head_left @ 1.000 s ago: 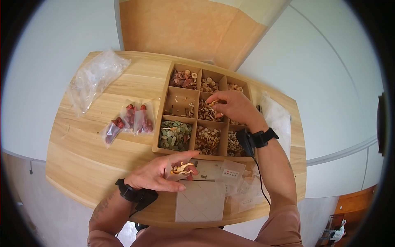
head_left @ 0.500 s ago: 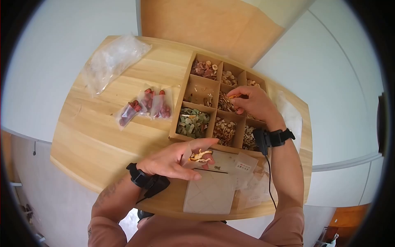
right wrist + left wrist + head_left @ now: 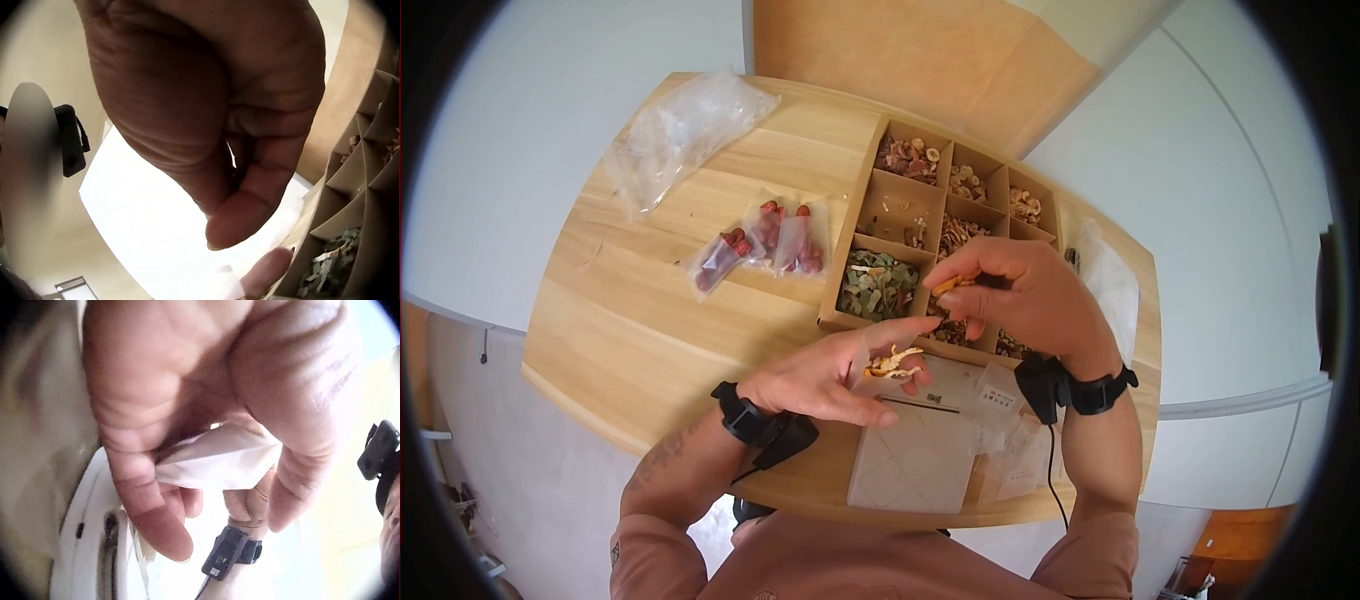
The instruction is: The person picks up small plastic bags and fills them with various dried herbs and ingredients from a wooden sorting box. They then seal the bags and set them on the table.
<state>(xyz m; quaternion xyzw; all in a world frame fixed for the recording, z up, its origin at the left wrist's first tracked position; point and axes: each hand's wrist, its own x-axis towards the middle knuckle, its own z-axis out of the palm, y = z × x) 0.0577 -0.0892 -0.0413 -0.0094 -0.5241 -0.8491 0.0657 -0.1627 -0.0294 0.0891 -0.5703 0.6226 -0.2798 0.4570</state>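
The left hand point(image 3: 830, 378) holds a small translucent bag point(image 3: 219, 464) between thumb and fingers, its mouth open, with pale yellow dried slices point(image 3: 890, 364) inside. Just up and to the right, the right hand point(image 3: 1035, 300) pinches some orange-brown dried pieces point(image 3: 952, 286) between thumb and fingertips, over the front of the divided cardboard box point(image 3: 830, 312). In the right wrist view the right thumb and fingers point(image 3: 240, 219) meet, and what they pinch is hidden. Dried green leaves point(image 3: 880, 284), reddish slices point(image 3: 908, 158) and brown pieces fill separate compartments.
Several small bags of red dates point(image 3: 805, 245) lie left of the box, with a large clear plastic bag point(image 3: 680, 135) behind them. Flat labelled packets point(image 3: 998, 402) and a pale square sheet point(image 3: 912, 465) lie at the table's front edge. White plastic point(image 3: 1112, 285) is at the right.
The right hand has lifted from the middle compartment and come toward the left hand with pieces pinched. The left hand still holds the bag. The head view has shifted, moving the table within it.
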